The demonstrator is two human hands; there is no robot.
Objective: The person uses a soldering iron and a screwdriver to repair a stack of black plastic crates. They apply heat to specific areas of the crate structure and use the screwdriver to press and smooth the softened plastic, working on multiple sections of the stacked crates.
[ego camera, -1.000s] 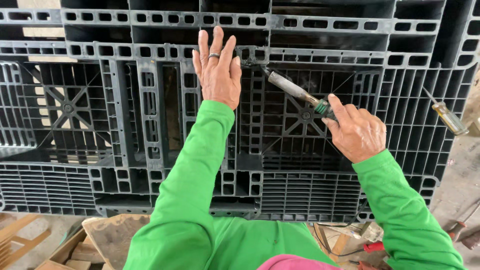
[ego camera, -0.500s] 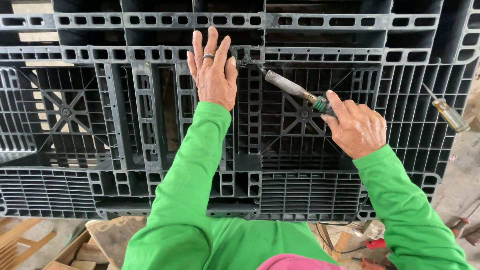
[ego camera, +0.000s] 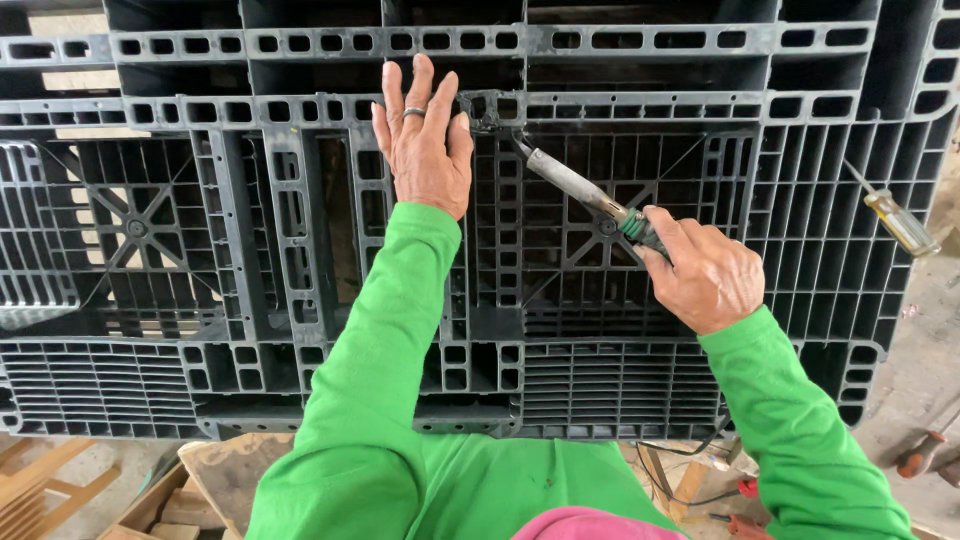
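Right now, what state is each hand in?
Left hand: open, flat on the black plastic pallet.
Right hand: closed around the soldering iron, tip at the pallet rib.

A grey concrete floor (ego camera: pixel 915 370) shows at the right edge, lit by soft daylight. Pale wooden planks (ego camera: pixel 40 485) and a worn board (ego camera: pixel 225 470) lie at the bottom left. A yellow-handled screwdriver (ego camera: pixel 900 222) and a red-handled tool (ego camera: pixel 922 455) lie at the right.
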